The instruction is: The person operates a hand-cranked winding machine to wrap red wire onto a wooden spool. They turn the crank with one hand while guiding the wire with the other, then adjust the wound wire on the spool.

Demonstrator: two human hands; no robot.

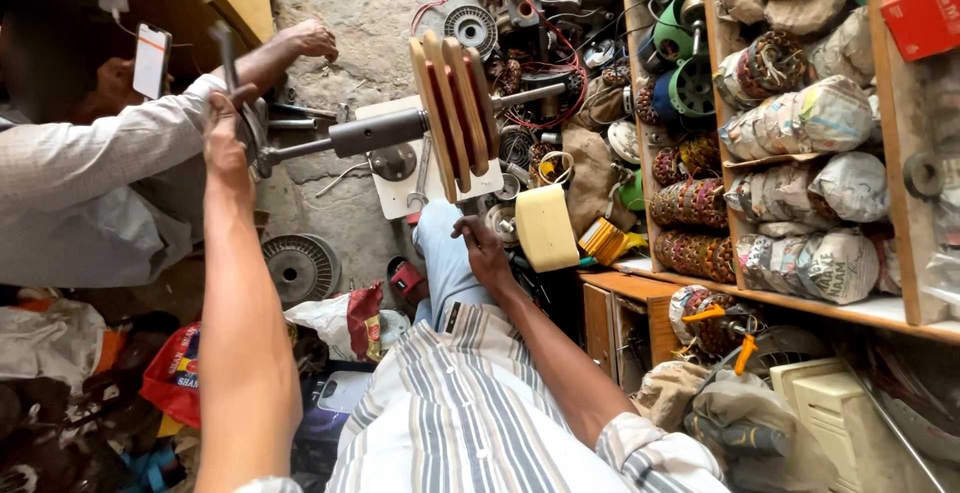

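Head view: our left hand [225, 138] grips the crank [232, 83] (winder [455, 113] ahead), right hand [483, 248] rests open on our knee [440, 243].

Wooden shelves [905, 203] at right carrying newspaper-wrapped bundles [800, 118], copper-wound stator coils [690, 203] and red boxes [925, 13]; concrete floor [370, 3] below, bearing a ribbed metal disc [300, 268] and loose metal parts [560, 13].

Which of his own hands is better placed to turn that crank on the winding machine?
Probably the left hand: it already grips the crank handle at the shaft's end. The right hand rests on his knee, below the wooden coil former.
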